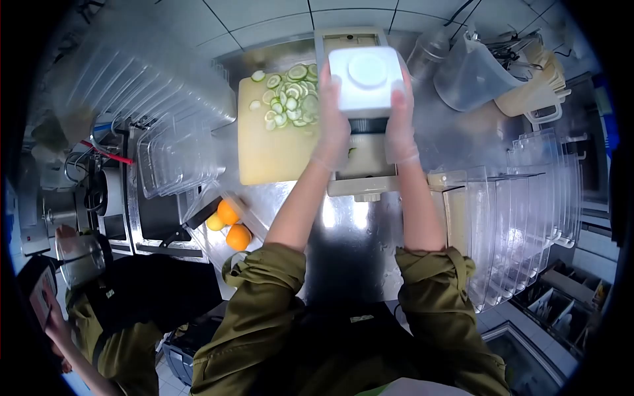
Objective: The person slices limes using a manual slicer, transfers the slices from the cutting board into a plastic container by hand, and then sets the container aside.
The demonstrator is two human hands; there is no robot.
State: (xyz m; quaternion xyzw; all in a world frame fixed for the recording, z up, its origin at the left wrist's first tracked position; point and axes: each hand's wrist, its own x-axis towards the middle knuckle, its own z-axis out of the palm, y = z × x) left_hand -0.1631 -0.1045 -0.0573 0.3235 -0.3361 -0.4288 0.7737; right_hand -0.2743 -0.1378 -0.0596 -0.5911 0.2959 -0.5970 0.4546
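Observation:
My left hand (333, 125) and right hand (400, 125), both in thin see-through gloves, grip a white square hand guard (366, 99) with a round raised knob by its two sides. It is held over a pale slicer (360, 186) with a dark crosswise part. The slicer lies lengthwise on the steel counter, partly hidden by the guard and my hands. Left of it, thin green-rimmed cucumber-like slices (289, 104) are piled on a cream cutting board (271, 158), close to my left hand.
Oranges (238, 237), a yellow fruit (215, 222) and a knife (191, 221) lie at the front left. Clear containers (178, 155) stand left, clear lids (489, 231) right, and a plastic jug (472, 76) back right. Another person's hand (58, 317) holds a tablet-like device at far left.

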